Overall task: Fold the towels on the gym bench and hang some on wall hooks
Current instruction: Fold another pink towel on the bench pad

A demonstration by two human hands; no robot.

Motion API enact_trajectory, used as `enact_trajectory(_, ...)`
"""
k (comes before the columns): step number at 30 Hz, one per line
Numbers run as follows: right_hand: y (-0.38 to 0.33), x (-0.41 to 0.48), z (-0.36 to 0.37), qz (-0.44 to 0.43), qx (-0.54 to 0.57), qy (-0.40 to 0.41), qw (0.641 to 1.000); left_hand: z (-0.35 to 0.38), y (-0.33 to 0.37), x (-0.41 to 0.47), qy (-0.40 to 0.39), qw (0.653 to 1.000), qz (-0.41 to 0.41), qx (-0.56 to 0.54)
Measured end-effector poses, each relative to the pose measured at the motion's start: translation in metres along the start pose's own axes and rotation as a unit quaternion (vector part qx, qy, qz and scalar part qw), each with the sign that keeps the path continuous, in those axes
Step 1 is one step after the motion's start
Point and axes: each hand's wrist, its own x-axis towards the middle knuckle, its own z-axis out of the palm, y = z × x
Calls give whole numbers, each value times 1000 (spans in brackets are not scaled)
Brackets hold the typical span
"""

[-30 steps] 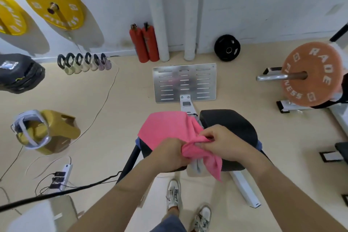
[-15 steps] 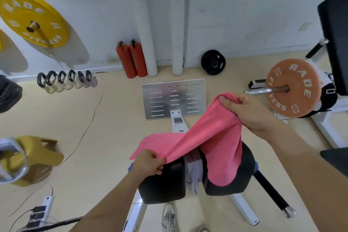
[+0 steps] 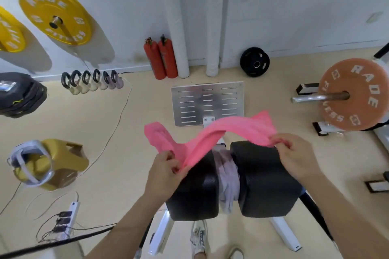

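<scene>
A pink towel (image 3: 210, 134) hangs stretched in the air above the gym bench, twisted along its length. My left hand (image 3: 166, 171) pinches its near left end, and my right hand (image 3: 294, 157) grips its right end. Below them are the two black pads of the bench (image 3: 267, 185). A grey-lilac towel (image 3: 228, 176) is stuffed in the gap between the pads. No wall hooks show in this view.
A metal footplate (image 3: 207, 103) lies beyond the bench. Two red extinguishers (image 3: 161, 57) and white padded pipes (image 3: 175, 27) stand at the wall. An orange plate on a bar (image 3: 355, 94) is at right, kettlebells (image 3: 92, 82), a gold kettlebell (image 3: 52, 164) and a power strip (image 3: 67, 221) at left.
My hands went from bunched together on the towel to wide apart. The right hand, raised high half a second ago, has come down level with the left, stretching the towel over the bench.
</scene>
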Motion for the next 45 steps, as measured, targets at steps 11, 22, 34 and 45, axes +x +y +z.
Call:
enact_trajectory(11,117,-65,80,314,-3,-134,940,77,-29,-59,-126,940,-303,-94)
enact_trajectory(22,100,-72,80,356,38,-44,933,55,-37,-20,0,885,-424,-193)
enact_trajectory(34,-22,-54,144,142,120,-191,964,93,43,-37,-109,989,-10,-103)
enact_trajectory(45,-37,-57,131,-45,-93,-208,973,53,44,-14,-58,905,-243,-345)
